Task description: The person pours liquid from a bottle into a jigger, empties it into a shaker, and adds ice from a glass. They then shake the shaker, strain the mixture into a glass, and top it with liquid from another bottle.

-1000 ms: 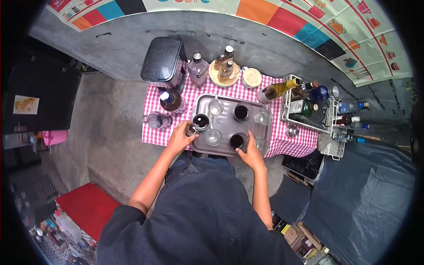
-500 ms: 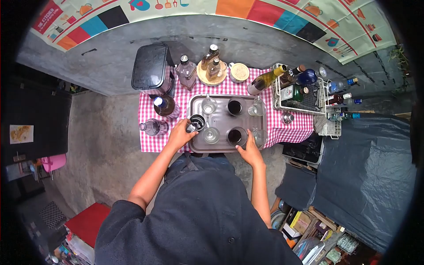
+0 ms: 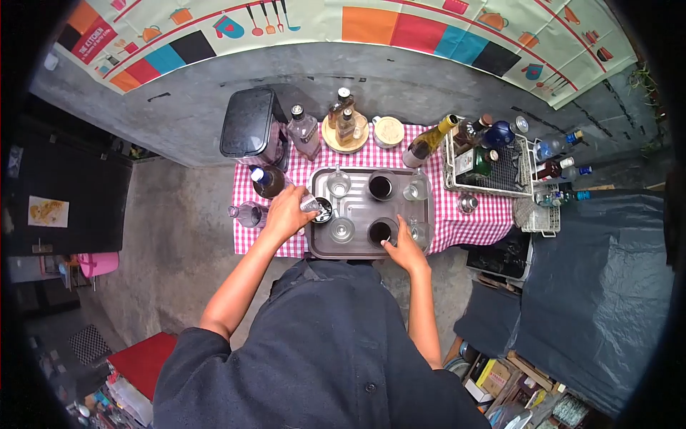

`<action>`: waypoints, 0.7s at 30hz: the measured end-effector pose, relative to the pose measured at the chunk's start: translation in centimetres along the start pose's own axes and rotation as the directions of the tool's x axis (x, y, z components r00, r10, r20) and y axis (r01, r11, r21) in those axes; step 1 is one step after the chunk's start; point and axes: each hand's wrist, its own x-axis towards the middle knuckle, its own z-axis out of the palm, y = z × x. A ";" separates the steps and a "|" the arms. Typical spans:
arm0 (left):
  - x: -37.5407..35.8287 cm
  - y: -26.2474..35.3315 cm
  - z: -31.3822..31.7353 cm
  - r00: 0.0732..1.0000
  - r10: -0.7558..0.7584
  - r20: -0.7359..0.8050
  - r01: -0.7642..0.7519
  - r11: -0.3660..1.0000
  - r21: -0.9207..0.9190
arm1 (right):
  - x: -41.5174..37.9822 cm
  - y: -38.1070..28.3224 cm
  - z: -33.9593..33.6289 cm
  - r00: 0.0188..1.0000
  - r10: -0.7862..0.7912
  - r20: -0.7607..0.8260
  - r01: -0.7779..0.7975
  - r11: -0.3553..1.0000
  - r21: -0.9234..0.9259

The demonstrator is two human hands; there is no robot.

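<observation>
My left hand [image 3: 286, 216] is closed around a small clear cup with pale markings [image 3: 309, 203], tilted at the left rim of the tray. Right beside it, a round black dish [image 3: 324, 210] sits at the tray's edge. On the brown tray [image 3: 361, 252], my right hand [image 3: 407, 254] has thumb and fingers around the side of a glass of dark drink [image 3: 379, 233]. Behind that stands another glass of dark drink [image 3: 381, 187]. Clear glass mugs, one [image 3: 342, 230] near the front and one [image 3: 339, 184] at the back, share the tray.
Left of the tray stand a dark bottle with a blue-white cap [image 3: 266, 182] and a clear bottle [image 3: 250, 214]. A black bin [image 3: 250, 125], bottles on a wooden plate [image 3: 346, 145] and a lidded mug [image 3: 389, 132] line the back. At right is a wire rack [image 3: 493, 187] of bottles.
My left hand has risen slightly with the small cup, tipping it beside the black dish. My right hand stays at the front glass. The whole view has shifted a little.
</observation>
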 end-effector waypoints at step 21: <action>-4.6 -1.0 5.6 0.930 -0.359 0.077 0.358 0.933 0.028 | 2.3 1.3 -2.5 0.976 -0.098 0.194 0.098 0.995 0.013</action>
